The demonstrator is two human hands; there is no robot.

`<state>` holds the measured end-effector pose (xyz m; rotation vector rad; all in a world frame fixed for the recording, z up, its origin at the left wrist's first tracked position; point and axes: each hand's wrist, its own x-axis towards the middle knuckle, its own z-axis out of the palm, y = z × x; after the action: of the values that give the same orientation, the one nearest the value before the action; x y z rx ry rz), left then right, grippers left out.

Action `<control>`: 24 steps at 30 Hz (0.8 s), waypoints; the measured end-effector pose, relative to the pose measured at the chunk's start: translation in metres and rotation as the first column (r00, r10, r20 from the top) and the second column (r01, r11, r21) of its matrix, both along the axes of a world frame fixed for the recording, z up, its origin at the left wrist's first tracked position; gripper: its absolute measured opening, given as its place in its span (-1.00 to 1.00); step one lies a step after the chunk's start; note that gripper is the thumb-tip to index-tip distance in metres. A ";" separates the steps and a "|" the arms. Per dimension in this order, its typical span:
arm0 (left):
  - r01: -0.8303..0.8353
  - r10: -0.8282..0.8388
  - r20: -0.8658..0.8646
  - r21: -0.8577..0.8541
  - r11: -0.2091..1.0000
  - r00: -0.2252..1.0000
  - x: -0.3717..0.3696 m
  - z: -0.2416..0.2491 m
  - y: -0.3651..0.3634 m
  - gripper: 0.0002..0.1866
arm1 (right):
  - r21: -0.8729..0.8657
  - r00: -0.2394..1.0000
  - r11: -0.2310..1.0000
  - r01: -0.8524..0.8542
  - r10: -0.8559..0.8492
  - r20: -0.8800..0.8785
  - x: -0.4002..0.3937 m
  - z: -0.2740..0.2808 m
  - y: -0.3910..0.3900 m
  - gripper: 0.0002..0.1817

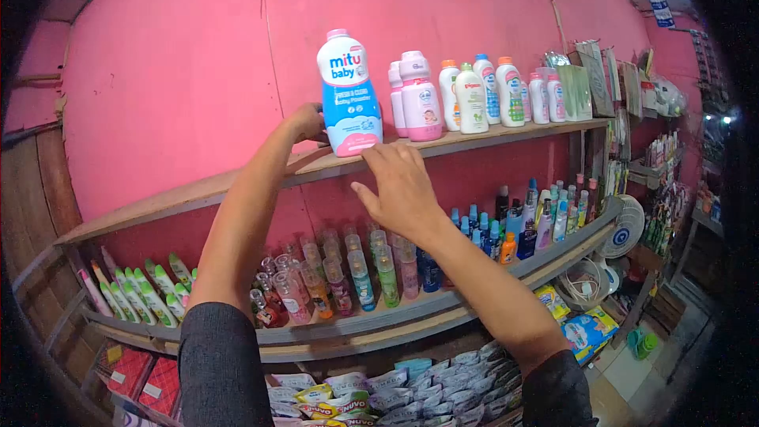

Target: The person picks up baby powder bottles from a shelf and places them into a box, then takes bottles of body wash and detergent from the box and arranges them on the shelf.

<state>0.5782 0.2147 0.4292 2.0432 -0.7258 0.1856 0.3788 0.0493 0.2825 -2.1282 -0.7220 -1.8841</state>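
Observation:
A blue and white baby powder bottle (pixel 348 95) with a pink cap stands upright on the top wooden shelf (pixel 277 171). Behind its left side is my left hand (pixel 307 123), its fingers mostly hidden by the bottle. My right hand (pixel 399 190) is at the shelf edge by the bottle's lower right corner, fingers and thumb apart, holding nothing. Just right of the bottle are pink bottles (pixel 419 99), and further along the same shelf stand several white bottles with orange, green and blue caps (pixel 473 103).
The lower shelf (pixel 316 334) carries spray bottles (pixel 360 281), green-capped bottles (pixel 150 300) and small blue bottles (pixel 482 229). Many sachets (pixel 427 395) lie beneath. To the right are a fan (pixel 624 225), diaper packs (pixel 589 332) and hanging goods (pixel 664 150). A pink wall (pixel 174 71) stands behind.

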 end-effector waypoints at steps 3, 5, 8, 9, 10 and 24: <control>0.006 -0.008 0.036 0.035 0.999 0.999 -0.003 -0.002 0.001 -0.59 | -0.001 1.000 1.000 -0.021 0.021 -0.005 0.000 -0.001 -0.001 -0.55; 0.037 -0.037 -0.017 0.018 0.999 0.999 -0.007 0.002 0.001 -0.56 | -0.005 0.999 1.000 -0.029 0.029 -0.038 -0.001 -0.001 -0.003 -0.49; 0.053 -0.056 0.058 0.049 0.997 0.997 0.009 0.000 -0.001 -0.55 | -0.011 0.998 1.000 -0.022 0.022 -0.066 -0.003 -0.001 -0.004 -0.48; 0.041 -0.050 0.110 0.083 0.996 0.993 0.011 0.000 -0.001 -0.55 | -0.009 0.997 1.000 -0.022 0.022 -0.070 -0.002 -0.002 -0.004 -0.48; 0.025 -0.044 0.160 0.115 0.993 0.986 0.013 -0.001 -0.001 -0.55 | -0.007 0.997 1.000 -0.024 0.023 -0.077 -0.002 -0.002 -0.004 -0.48; -0.614 0.425 0.526 0.258 0.746 0.736 -0.095 0.000 0.060 -0.24 | -0.028 0.997 0.997 -0.077 0.077 0.008 0.003 -0.005 -0.012 -0.52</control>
<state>0.4832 0.2749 0.4289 2.6352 -0.4278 0.9280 0.3820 0.0370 0.2775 -2.0774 -0.8244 -1.8563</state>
